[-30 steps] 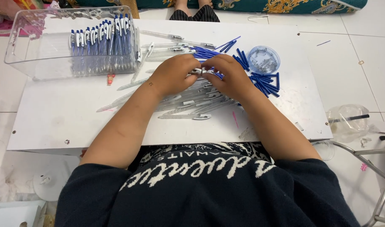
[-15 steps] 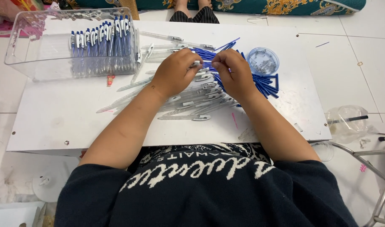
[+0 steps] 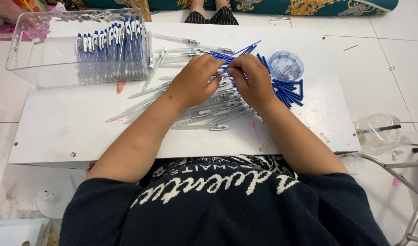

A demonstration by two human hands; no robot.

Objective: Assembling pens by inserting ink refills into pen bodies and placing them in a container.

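— what's the person wearing?
— a dark navy top with short sleeves, white cursive lettering across the chest.
— anything on the left hand [image 3: 195, 82] or right hand [image 3: 250, 82]?
— both bare, forearms bare too.

My board [image 3: 81, 123] looks smooth, matt white; the bin [image 3: 31, 59] is clear glossy plastic (like the pen barrels [image 3: 209, 109]).

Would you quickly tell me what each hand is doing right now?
Left hand: fingers curled over the clear pen barrels, pinching a small part; which part cannot be told.
Right hand: fingertips closed at the blue pen pieces, meeting the left hand.
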